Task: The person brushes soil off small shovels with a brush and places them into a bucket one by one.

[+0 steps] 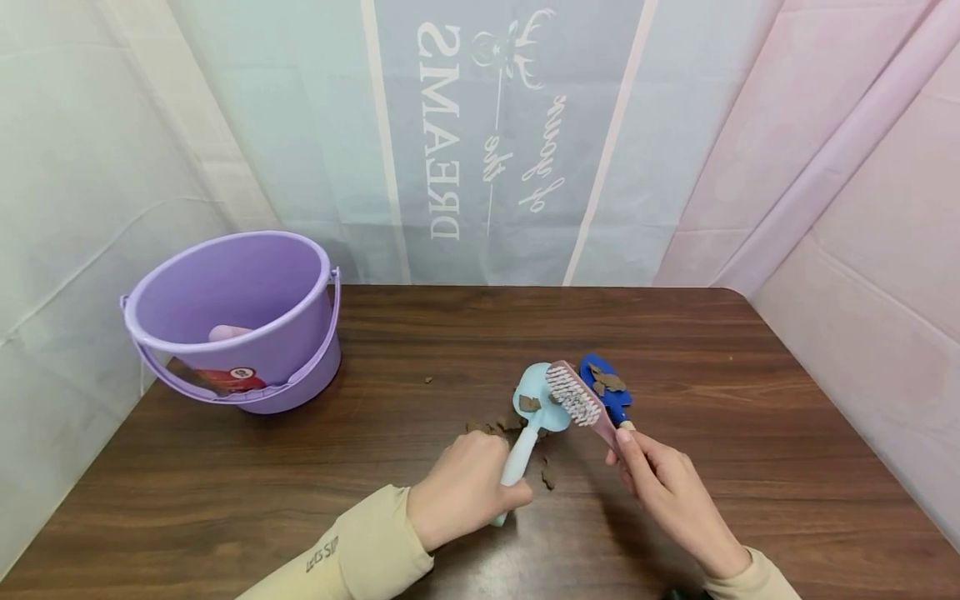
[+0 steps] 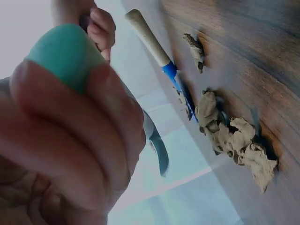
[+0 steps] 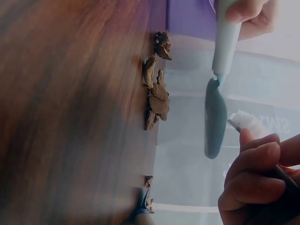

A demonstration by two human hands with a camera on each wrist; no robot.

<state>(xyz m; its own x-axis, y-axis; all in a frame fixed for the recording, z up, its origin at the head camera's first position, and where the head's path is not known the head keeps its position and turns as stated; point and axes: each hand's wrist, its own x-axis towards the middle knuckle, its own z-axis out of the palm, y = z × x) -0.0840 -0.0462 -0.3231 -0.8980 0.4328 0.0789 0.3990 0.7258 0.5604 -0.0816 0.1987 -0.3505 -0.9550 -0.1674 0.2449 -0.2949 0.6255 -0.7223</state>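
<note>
My left hand [image 1: 468, 487] grips the pale handle of a light-blue toy shovel [image 1: 533, 385], held above the table. A brown piece lies on its round blade, and the handle's teal end [image 2: 65, 54] pokes out of the fist in the left wrist view. My right hand [image 1: 667, 492] holds a pink scrub brush [image 1: 573, 393] by its handle. Its white bristles are turned toward the shovel, overlapping the blade's edge in the head view, with darker specks among them. Brown crumbly clumps [image 3: 158, 101] lie on the table under the shovel.
A small blue shovel [image 1: 617, 398] with a wooden handle [image 2: 147, 37] lies to the right, brown pieces on its blade. At the left stands a purple bucket [image 1: 300, 367] with a pink object [image 1: 227, 332] inside. Printed cloth [image 1: 495, 250] hangs behind the wooden table [image 1: 750, 433].
</note>
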